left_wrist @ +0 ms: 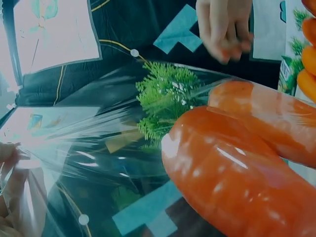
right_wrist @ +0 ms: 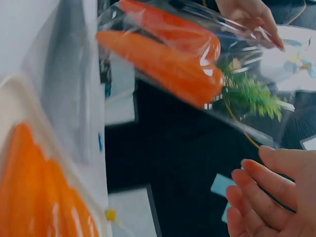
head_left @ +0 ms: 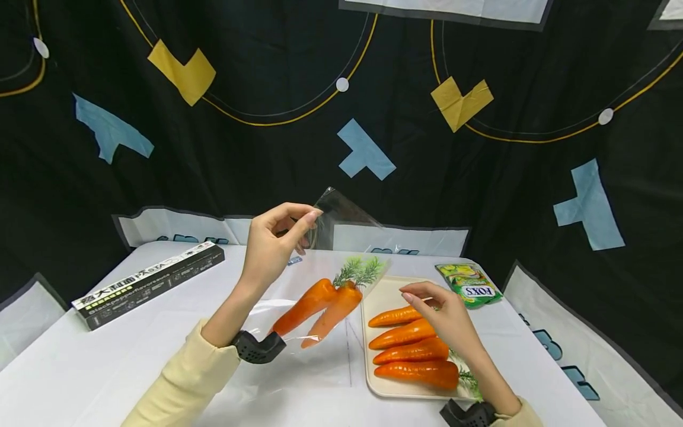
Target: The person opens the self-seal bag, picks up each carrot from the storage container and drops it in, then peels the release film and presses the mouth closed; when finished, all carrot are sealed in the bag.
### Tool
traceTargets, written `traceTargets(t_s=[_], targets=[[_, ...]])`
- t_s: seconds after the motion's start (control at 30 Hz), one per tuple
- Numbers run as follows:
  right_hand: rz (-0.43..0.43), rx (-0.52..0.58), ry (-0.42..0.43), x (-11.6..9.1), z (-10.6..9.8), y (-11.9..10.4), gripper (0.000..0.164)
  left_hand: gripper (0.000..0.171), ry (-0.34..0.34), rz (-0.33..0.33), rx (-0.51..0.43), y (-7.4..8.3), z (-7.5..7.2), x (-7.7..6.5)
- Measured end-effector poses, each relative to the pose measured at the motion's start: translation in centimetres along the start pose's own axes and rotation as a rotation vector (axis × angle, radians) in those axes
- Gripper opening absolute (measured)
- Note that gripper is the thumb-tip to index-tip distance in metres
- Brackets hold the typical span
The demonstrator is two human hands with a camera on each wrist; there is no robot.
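Note:
My left hand pinches the upper edge of a clear plastic bag and holds it up above the table. Inside hang two orange carrots with green leafy tops, lying side by side at a slant. To the right, my right hand hovers over a cream tray, fingers loosely bent and holding nothing. In the right wrist view its thumb appears close to the bag's corner; whether they touch is unclear. Several more carrots lie in the tray, partly hidden by my right hand and forearm.
A long black and white box lies at the table's left. Behind the tray on the right sits a green FOX'S packet. Dark cloth with tape shapes hangs behind the white table.

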State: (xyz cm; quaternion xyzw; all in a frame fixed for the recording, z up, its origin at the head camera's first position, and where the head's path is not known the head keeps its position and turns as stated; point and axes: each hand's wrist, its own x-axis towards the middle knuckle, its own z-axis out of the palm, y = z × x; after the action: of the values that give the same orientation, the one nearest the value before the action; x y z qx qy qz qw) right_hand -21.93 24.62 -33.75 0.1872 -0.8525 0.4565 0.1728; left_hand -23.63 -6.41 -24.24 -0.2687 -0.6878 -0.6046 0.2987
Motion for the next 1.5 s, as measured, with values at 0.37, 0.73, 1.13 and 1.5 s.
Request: traceTargets(t_s=[0.37, 0.73, 1.13, 1.5], targets=[[0.146, 0.312, 0.057, 2.7, 3.4, -1.7, 0.022, 0.012, -0.044, 0.026, -0.058, -0.4, 0.8, -0.7], [-0.045, 0.374, 0.206, 3.0, 3.7, -3.0, 0.017, 0.016, 0.008, -0.077, -0.026, -1.9, -3.0, -1.6], [-0.311, 0.346, 0.203, 3.3, 4.0, -4.5, 0.006, 0.02, -0.096, -0.196, -0.131, -4.0, -6.6, -3.2], [-0.218, 0.319, 0.118, 3.0, 4.6, -4.9, 0.014, 0.021, -0.232, -0.218, -0.017, -6.2, -8.0, -3.3]])
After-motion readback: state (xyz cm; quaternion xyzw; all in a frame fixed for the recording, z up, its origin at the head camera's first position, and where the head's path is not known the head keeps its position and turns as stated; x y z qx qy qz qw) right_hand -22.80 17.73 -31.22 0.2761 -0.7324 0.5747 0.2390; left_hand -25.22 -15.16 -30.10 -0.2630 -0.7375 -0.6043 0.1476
